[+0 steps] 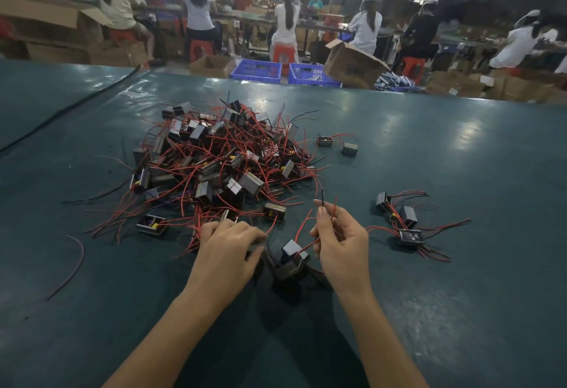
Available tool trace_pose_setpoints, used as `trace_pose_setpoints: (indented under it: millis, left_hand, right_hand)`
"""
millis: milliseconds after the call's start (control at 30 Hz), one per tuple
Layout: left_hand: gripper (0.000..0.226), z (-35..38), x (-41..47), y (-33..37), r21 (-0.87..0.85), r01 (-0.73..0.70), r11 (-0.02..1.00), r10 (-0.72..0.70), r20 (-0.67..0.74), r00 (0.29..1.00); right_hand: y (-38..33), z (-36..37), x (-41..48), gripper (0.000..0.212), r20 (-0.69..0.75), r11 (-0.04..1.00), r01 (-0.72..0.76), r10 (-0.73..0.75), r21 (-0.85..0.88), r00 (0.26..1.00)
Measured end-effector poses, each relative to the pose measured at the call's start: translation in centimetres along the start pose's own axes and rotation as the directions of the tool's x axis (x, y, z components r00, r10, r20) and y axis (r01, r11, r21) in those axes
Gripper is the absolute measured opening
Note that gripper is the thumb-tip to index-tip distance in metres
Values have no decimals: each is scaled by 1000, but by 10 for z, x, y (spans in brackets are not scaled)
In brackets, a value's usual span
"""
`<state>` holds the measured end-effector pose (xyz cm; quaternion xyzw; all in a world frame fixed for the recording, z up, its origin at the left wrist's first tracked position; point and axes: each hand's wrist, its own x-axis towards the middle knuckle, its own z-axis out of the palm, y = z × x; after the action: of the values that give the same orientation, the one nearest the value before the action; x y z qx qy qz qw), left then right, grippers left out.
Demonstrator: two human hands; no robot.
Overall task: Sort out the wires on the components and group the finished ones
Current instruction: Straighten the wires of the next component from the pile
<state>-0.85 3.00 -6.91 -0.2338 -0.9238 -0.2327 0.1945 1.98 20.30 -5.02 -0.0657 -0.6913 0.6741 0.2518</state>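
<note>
You are partway through dressing the leads on one component (291, 260), which sits near you on the green table (460, 295) between your hands. Your left hand (227, 246) curls down over its left side and grips it. Your right hand (340, 243) pinches its red and black wires (302, 246) between thumb and fingers, raised up and to the right. The tangled pile (221, 160) lies just beyond (most of the job remains, I'd judge), and the finished group (405, 225) sits to the right. Next, draw the leads straight, then set the piece beside that group.
</note>
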Motion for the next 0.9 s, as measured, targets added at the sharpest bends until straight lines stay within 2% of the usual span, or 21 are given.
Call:
trace_pose_setpoints:
  millis: [67, 167, 267, 433, 633, 700, 800, 900]
  left_hand:
    - [28, -1, 0, 1, 1, 10, 1000, -10, -19, 1000]
    - [24, -4, 2, 4, -28, -10, 1000, 7, -82, 997]
    - [21, -7, 4, 6, -159, -36, 987, 17, -119, 993]
    - [12, -8, 4, 8, -331, -28, 943, -30, -170, 985]
    - [4, -8, 5, 5, -383, -5, 924, -62, -163, 985]
    - [4, -6, 5, 7, -469, 43, 882, -129, -153, 980]
    - [9, -6, 8, 8, -639, 124, 759, -243, -101, 965]
    - [13, -8, 11, 6, -696, 200, 689, -280, -2, 960]
  right_hand:
    - [0, 0, -1, 19, 20, 1000, 29, -29, 1, 999]
    - [-3, 0, -3, 23, 41, 993, 114, -115, 32, 992]
    - [-6, 0, -5, 27, 97, 977, 209, -212, 40, 972]
    - [1, 7, -9, 15, 273, 989, 148, -147, 19, 951]
    - [14, 14, -14, 15, 329, 979, 129, -71, -157, 942]
    - [13, 14, -15, 16, 327, 978, 120, -59, -171, 943]
    - [8, 14, -15, 16, 326, 969, 136, -64, -204, 943]
    - [5, 16, -17, 15, 318, 968, 136, -62, -213, 946]
